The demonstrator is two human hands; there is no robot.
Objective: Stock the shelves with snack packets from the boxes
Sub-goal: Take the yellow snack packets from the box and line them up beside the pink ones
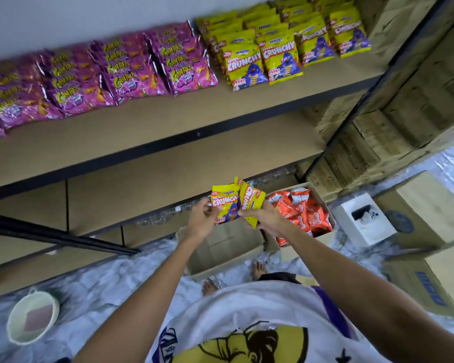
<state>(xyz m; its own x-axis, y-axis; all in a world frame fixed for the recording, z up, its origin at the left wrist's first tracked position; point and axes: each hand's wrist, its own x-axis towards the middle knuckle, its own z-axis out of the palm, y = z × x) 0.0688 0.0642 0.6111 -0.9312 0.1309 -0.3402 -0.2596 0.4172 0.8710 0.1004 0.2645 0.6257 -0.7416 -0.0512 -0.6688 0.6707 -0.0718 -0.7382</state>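
Observation:
My left hand (pixel 203 220) pinches a yellow Crunchy snack packet (pixel 224 203) by its left edge, front facing me. Beside it my right hand (pixel 265 218) grips a second yellow packet (pixel 249 200), turned sideways and touching the first. Both are held above an open cardboard box (pixel 226 247) on the floor, whose inside looks bare. On the upper shelf (pixel 147 119) stand rows of yellow Crunchy packets (pixel 281 48) at the right and purple Cornitoz packets (pixel 110 72) at the left.
A box of orange packets (pixel 302 213) sits to the right of the open box. A white carton (pixel 362 218) and stacked cardboard boxes (pixel 409 106) fill the right side. A white basket (pixel 32 318) lies on the floor at lower left. The lower shelf (pixel 131 195) is in front of me.

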